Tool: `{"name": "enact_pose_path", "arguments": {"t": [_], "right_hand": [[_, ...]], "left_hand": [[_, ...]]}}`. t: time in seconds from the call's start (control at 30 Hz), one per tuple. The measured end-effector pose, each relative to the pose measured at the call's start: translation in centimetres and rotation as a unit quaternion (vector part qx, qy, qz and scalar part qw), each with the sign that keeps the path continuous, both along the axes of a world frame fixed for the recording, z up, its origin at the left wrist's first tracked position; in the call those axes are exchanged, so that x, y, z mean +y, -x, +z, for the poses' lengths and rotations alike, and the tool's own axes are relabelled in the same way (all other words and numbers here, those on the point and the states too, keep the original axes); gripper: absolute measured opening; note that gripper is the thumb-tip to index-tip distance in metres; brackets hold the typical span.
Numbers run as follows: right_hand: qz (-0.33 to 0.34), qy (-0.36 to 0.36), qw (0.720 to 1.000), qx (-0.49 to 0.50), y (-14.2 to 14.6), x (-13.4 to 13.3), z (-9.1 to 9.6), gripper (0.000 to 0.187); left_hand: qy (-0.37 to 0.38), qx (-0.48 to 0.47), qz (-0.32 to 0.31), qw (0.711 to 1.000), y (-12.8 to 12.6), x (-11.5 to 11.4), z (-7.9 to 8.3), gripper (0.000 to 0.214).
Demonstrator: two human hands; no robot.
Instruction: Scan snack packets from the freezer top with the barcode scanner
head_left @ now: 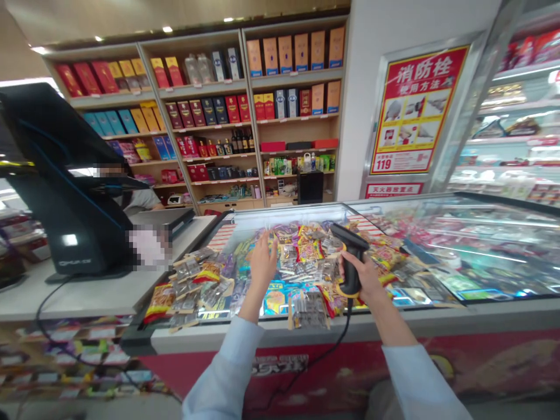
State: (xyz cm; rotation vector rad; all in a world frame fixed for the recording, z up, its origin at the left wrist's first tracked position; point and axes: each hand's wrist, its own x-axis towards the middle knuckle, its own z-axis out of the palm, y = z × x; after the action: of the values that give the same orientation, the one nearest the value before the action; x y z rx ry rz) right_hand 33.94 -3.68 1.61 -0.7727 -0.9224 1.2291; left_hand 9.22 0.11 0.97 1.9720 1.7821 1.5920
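My right hand is wrapped around the handle of a black barcode scanner, whose head points left over a chest freezer. A black cable hangs from the scanner down the freezer's front. My left hand reaches over the freezer's glass lid with fingers stretched out, above a heap of snack packets. It holds nothing. Both sleeves are light blue.
A black checkout screen stands on the white counter at left, its cables trailing down. Wooden shelves of boxed bottles fill the back wall. A red fire-hydrant notice hangs at right, beside an open chilled display.
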Motion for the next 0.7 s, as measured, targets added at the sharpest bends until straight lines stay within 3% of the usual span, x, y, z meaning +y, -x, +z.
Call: {"name": "enact_pose_path", "arguments": {"t": [0.17, 0.3, 0.43, 0.7], "right_hand": [[-0.007, 0.043, 0.999, 0.021, -3.7, 2.0, -2.4, 0.034], [-0.021, 0.073, 0.997, 0.032, -4.7, 3.5, -4.5, 0.032], [0.002, 0.095, 0.995, 0.033, -4.6, 3.7, -5.2, 0.032], [0.013, 0.118, 0.992, 0.039, -4.4, 3.6, -5.7, 0.034]], "left_hand": [[0.021, 0.064, -0.077, 0.995, -4.7, 3.1, -2.6, 0.045], [0.083, 0.157, -0.139, 0.974, -6.4, 5.9, -4.7, 0.048], [0.134, 0.234, -0.134, 0.954, -6.7, 7.2, -6.2, 0.061], [0.122, 0.29, -0.081, 0.946, -7.0, 7.0, -7.3, 0.068]]}}
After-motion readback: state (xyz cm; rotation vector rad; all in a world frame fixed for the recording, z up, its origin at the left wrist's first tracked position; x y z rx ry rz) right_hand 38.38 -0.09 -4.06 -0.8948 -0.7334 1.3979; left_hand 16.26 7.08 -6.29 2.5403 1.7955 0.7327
